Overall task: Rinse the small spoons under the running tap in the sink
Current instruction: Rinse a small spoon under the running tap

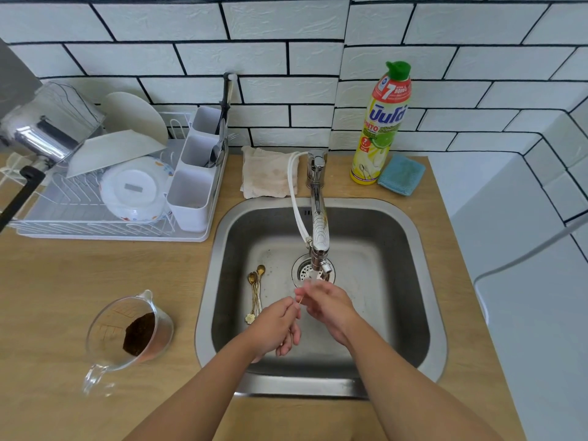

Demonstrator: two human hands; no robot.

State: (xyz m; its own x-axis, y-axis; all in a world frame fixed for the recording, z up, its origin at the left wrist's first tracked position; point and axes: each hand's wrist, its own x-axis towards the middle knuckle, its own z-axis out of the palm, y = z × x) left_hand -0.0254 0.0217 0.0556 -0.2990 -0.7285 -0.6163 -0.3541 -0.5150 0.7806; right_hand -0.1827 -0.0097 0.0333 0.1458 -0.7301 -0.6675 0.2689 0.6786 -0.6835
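Both my hands are over the steel sink (410, 281), just below the spout of the tap (319, 230). My left hand (276, 326) pinches the thin handle of a small gold spoon (300, 301). My right hand (327, 305) is closed around the spoon's other end, right where water (315, 276) falls from the spout. Several more small gold spoons (255, 291) lie on the sink floor to the left of my hands, beside the drain (302, 270).
A glass measuring jug (127, 335) with dark grounds stands on the wooden counter left of the sink. A dish rack (105, 198) with plates and a cutlery holder sits at back left. A cloth (269, 175), detergent bottle (380, 125) and blue sponge (401, 175) line the back.
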